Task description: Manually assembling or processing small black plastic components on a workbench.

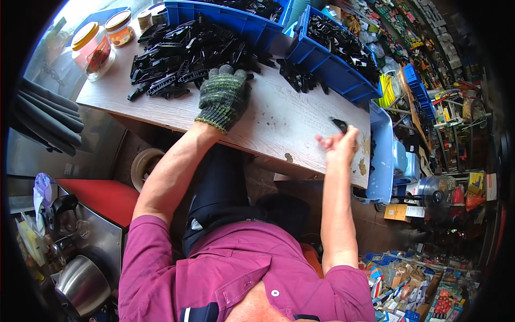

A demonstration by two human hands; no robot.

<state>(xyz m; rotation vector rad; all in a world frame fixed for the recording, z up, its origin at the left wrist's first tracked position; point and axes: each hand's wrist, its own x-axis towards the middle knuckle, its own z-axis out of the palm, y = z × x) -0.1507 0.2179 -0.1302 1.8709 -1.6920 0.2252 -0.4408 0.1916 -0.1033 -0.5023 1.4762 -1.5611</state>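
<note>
A dark green and black knit glove covers my left hand [222, 97], which rests at the near edge of a heap of black plastic pieces [188, 51] on the table. Its fingers look curled in, and what lies under them is hidden. My bare right hand [339, 146] is over the table's right end. A small black plastic piece [339, 125] is pinched between its thumb and fingers, slightly blurred. Between the hands, a smaller cluster of black pieces [299, 78] lies farther back, against a blue bin.
Two blue bins, one at the back [225, 24] and one at the right [335, 59], hold more black pieces. Lidded jars [92, 51] stand at the far left. Past the right edge of the table [268, 121] is a light blue tub [382, 155]. Shelves of packaged goods fill the right.
</note>
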